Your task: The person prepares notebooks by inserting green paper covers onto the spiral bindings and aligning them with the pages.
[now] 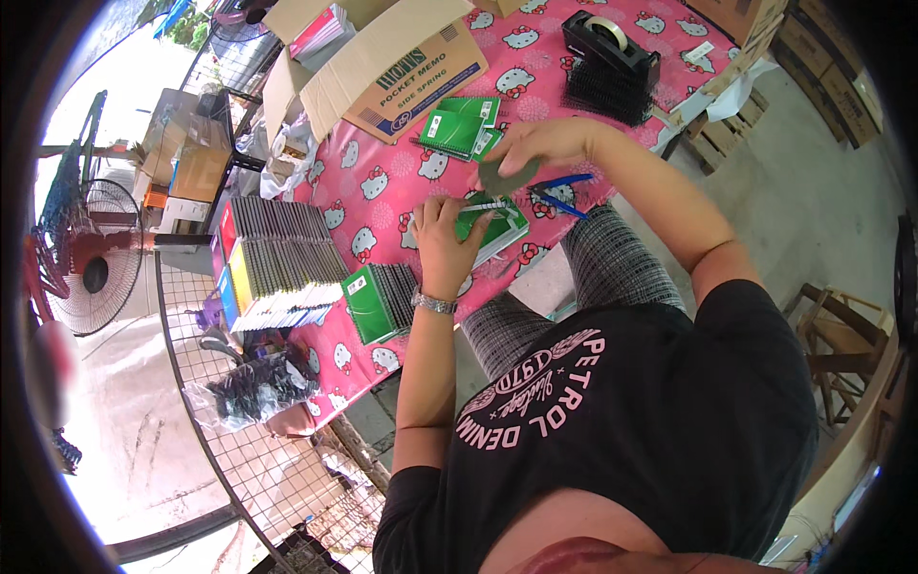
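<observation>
My left hand [443,237] presses down on a small green notepad [497,228] at the table's near edge, fingers by its white spiral binding. My right hand [535,145] hovers just above the same pad, pinching a grey-green card [509,178]. A blue-handled tool [559,196] lies beside the pad under my right wrist. More green notepads [459,124] lie further out on the pink patterned tablecloth [382,182]. A stack of green pads [381,301] sits to the left of my left wrist.
An open cardboard box [402,67] stands at the far side. A black tape dispenser [610,48] sits above a pile of black spiral coils [604,96]. Stacked notepads [277,263] fill the table's left end. A fan [91,258] and wire rack [249,450] stand left.
</observation>
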Motion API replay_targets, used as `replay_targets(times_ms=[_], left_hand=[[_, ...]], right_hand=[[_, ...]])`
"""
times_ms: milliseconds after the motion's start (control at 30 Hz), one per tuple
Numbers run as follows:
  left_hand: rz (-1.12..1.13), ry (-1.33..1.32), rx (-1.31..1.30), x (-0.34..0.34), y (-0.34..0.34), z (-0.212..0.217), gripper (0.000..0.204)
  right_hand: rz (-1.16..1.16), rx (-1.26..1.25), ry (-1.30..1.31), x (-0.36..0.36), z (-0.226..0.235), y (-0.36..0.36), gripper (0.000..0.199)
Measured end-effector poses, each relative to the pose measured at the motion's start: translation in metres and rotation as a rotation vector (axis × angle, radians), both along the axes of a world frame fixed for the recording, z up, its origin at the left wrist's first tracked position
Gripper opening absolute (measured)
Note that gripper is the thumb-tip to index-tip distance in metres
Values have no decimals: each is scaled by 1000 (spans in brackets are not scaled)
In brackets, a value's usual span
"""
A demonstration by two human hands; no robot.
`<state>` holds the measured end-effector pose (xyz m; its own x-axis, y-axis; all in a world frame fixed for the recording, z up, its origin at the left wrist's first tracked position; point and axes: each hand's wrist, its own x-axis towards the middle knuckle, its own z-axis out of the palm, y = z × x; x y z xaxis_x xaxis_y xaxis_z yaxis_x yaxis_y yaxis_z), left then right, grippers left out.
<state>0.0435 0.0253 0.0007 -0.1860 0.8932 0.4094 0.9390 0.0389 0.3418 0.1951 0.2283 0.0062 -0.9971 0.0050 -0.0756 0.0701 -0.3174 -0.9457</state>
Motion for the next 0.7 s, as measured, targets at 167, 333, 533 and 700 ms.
replay_targets(times_ms=[167,333,533,700], left_hand=[[-24,-41,55,-13,-5,-3,27],[20,-125,35,-30,-7,-5,28],[-6,-110,-15,-35,-5,1,27],[30,-341,-139,-37,-5,5,30]], right_hand=[[35,209,-20,-12,2,-8,34],[259,966,-195,-32,23,6,55],[217,867,-121,-46,15,7,44],[148,502,-23,-47,20,-4,38]])
